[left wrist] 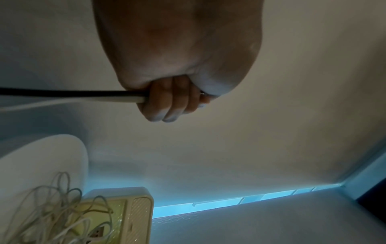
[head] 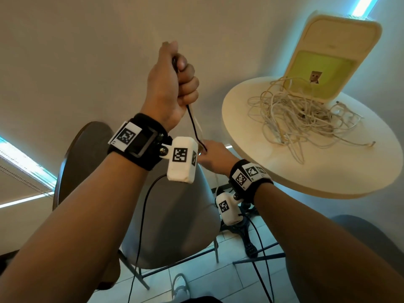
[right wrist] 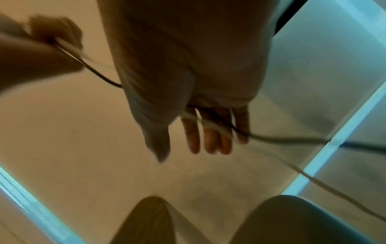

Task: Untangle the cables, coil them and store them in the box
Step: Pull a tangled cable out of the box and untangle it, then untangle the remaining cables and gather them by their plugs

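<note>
My left hand (head: 175,77) is raised in a fist and grips a black cable (head: 193,123) and a white cable (head: 197,125) together; the left wrist view shows its fingers (left wrist: 165,102) curled round both. The two cables run down to my right hand (head: 213,155), lower and left of the table. In the blurred right wrist view its fingers (right wrist: 208,132) are straight, with the cables lying across them. A tangle of white cables (head: 295,119) lies on the round table (head: 328,176). Behind it stands the cream box (head: 323,60) with a yellow-green inside.
A grey chair (head: 175,215) stands below my hands, with a brown one (head: 87,154) behind it and another grey chair (head: 360,237) at the right. The black table base (head: 247,232) is on the tiled floor. A plain wall is ahead.
</note>
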